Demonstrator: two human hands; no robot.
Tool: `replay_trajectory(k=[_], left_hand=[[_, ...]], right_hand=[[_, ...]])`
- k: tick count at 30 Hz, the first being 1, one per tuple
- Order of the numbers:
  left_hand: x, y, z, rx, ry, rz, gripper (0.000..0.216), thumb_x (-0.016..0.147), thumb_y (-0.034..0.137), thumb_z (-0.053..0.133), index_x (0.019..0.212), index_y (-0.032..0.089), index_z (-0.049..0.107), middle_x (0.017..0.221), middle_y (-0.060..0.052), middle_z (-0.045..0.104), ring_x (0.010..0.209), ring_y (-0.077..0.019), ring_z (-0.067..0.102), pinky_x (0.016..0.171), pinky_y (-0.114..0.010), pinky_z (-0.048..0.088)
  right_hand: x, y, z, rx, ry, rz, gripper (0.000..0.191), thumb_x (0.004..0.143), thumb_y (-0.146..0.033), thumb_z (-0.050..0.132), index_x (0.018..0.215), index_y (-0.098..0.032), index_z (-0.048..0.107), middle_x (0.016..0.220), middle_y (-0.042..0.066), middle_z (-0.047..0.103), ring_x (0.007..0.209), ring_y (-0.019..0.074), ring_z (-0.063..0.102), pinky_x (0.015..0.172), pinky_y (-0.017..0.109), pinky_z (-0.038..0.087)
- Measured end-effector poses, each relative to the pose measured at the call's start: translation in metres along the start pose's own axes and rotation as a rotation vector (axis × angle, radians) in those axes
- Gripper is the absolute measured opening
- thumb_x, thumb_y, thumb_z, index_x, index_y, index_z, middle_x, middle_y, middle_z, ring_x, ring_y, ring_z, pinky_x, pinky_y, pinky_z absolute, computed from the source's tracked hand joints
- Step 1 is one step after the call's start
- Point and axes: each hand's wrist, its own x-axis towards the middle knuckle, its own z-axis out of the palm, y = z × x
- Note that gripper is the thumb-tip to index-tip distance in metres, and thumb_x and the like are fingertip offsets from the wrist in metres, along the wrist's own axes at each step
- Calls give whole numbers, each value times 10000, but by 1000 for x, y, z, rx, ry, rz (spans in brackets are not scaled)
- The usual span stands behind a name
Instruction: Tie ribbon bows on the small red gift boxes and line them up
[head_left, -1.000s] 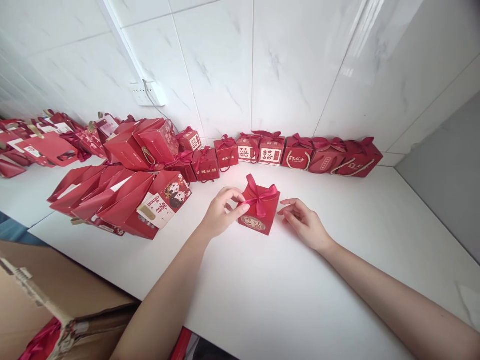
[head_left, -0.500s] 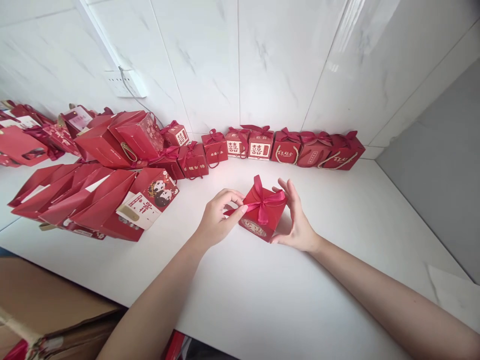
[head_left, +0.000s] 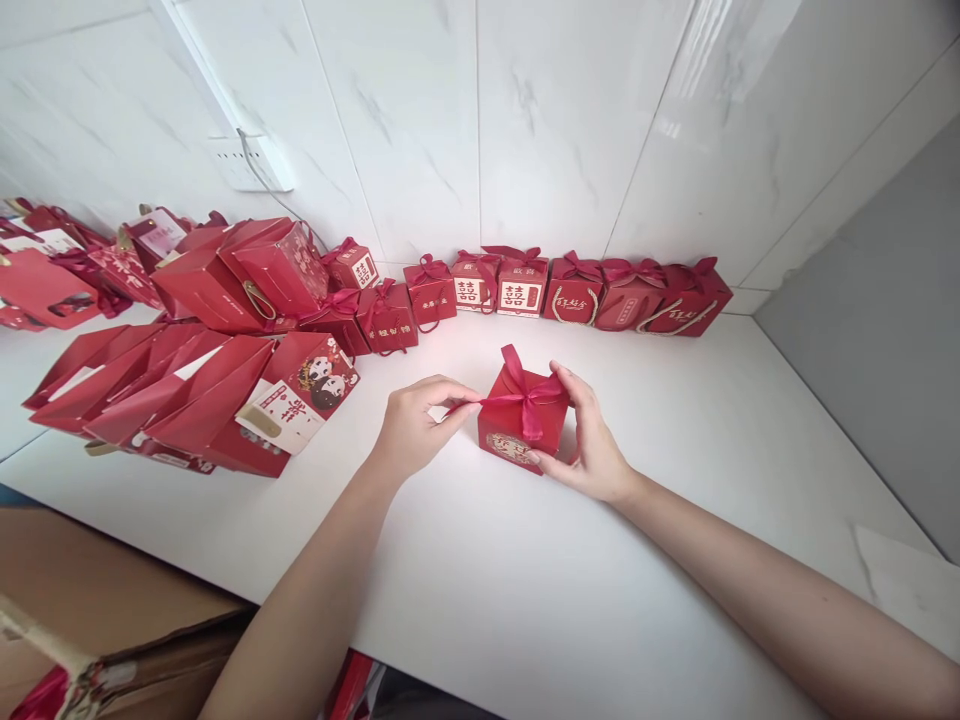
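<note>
A small red gift box (head_left: pixel 517 430) with a red ribbon bow on top stands on the white counter (head_left: pixel 525 590) in front of me. My left hand (head_left: pixel 412 425) pinches the left tail of the ribbon and holds it stretched out to the left. My right hand (head_left: pixel 589 440) wraps round the box's right side, thumb at the bottom front edge, fingers on the top corner.
A row of small red ribboned boxes (head_left: pixel 577 290) lines the tiled back wall. Larger red gift bags (head_left: pixel 195 400) lie piled at the left. A cardboard carton (head_left: pixel 90 610) sits at the lower left. A wall socket (head_left: pixel 251 160) hangs above the pile.
My right hand came in from beside the box and took hold of its right side. My left hand drew the ribbon tail out to the left, and the box shifted slightly.
</note>
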Motion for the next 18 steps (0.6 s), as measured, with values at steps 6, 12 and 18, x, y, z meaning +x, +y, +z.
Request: replay_trajectory(k=[6,12,18], left_hand=[[2,1,-5,181,35,89,140,853,155,577,810,225,690,861,-6,712,833,-162,645,770,-291,517],[4,-2,-10,226,59,57,151,845,193,590,940,233,700,885,-13,709,861,-172,642,791,-298,507],[5,-4,-18,276,-91,-73,123,835,245,572,820,226,693,857,-4,706,766,-169,626,650,-270,467]], right_hand=[[0,-1,0,8,-1,30,959,804,-405,707,1539,-262,108,1542,125,249,1406,339,290,1145,543,322],[0,2,1,36,-20,35,953,816,-386,699,1541,-267,92,1543,125,257,1405,338,303,1148,548,313],[0,2,0,9,-23,12,923,809,-364,709,1537,-280,147,1541,118,250,1423,329,260,1156,542,297]])
